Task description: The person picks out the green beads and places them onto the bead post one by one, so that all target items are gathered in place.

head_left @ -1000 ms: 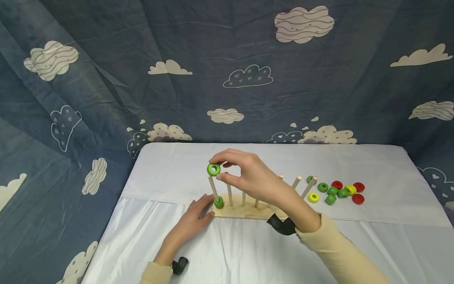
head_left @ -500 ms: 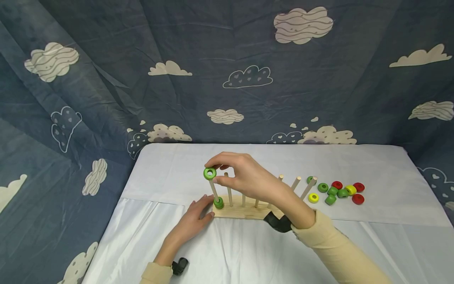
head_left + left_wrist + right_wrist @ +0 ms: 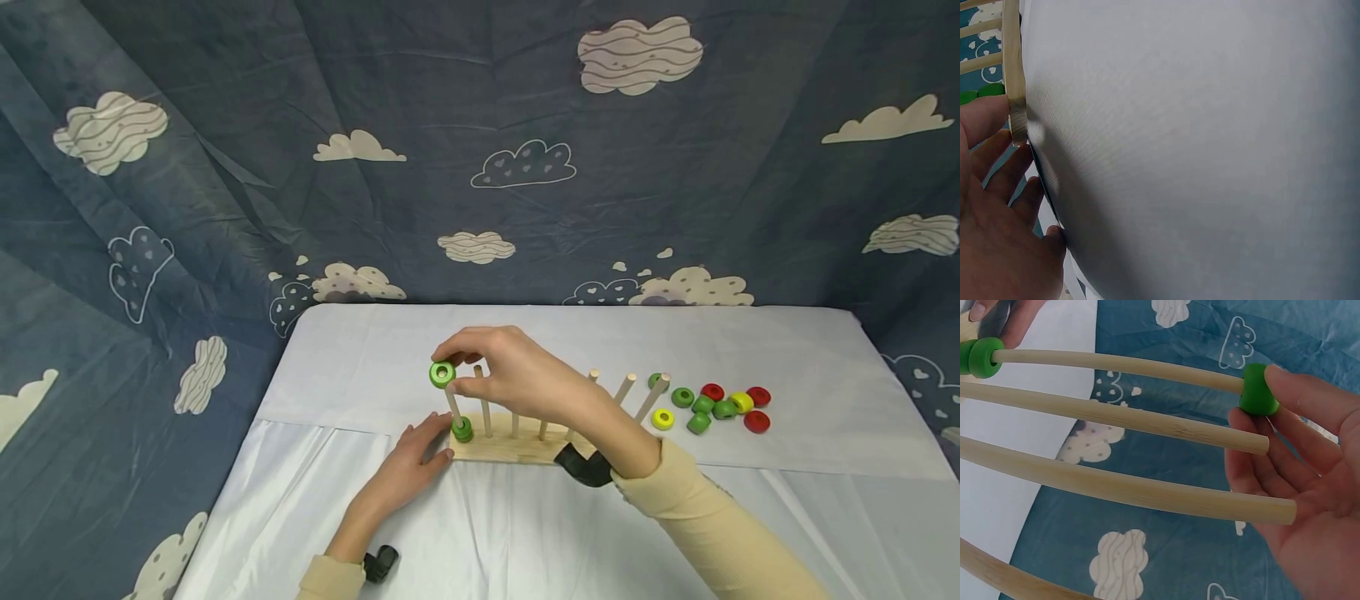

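My right hand (image 3: 517,372) pinches a green wooden bead (image 3: 442,374) between thumb and fingers, at the top of the leftmost peg (image 3: 454,407). In the right wrist view that green bead (image 3: 1259,389) sits at the peg's tip; how far the peg enters it is hidden. Green beads (image 3: 462,429) are stacked at the foot of the same peg. My left hand (image 3: 408,458) rests against the left end of the wooden board (image 3: 510,447), thumb at the front corner and fingers towards the back. The left wrist view shows the thumb (image 3: 985,119) touching the board's end.
Several more pegs stand in a row on the board, partly behind the right hand. To their right lie loose green, yellow and red beads (image 3: 757,422) on the white cloth (image 3: 585,533). A dark cloud-patterned curtain (image 3: 480,100) hangs behind and to the left.
My right hand has moved slightly left and down, bringing the green bead from above the leftmost peg onto its tip. The left hand stays in place.
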`<control>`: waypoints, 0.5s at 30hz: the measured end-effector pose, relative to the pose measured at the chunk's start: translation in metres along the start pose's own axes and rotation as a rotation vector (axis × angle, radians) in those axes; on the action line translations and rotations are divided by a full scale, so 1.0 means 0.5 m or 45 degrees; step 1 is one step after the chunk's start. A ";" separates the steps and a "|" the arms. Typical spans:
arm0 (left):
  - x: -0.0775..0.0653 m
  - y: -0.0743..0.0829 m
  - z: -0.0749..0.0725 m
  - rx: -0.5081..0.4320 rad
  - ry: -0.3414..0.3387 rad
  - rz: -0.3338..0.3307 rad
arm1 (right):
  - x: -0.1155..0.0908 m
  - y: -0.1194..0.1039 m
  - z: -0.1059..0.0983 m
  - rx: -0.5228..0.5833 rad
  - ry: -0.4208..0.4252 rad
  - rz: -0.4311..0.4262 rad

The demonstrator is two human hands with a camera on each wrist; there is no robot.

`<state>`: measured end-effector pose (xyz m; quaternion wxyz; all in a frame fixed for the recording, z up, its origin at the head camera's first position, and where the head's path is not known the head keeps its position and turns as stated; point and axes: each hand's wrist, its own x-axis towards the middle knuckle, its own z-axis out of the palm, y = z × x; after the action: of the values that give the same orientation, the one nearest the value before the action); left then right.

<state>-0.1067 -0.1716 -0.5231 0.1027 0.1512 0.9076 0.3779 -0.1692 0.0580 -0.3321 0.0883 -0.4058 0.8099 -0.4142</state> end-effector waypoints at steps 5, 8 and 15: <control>0.000 0.000 0.001 0.002 0.005 0.003 | 0.004 0.001 0.001 -0.056 -0.033 0.029; 0.000 0.001 0.001 -0.004 0.010 0.004 | 0.006 0.000 0.000 -0.074 -0.042 0.030; 0.000 0.002 0.000 -0.002 0.007 0.009 | 0.007 0.001 -0.001 -0.084 -0.058 0.040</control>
<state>-0.1065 -0.1709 -0.5223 0.0989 0.1532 0.9071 0.3794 -0.1718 0.0558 -0.3316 0.0998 -0.4052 0.8272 -0.3764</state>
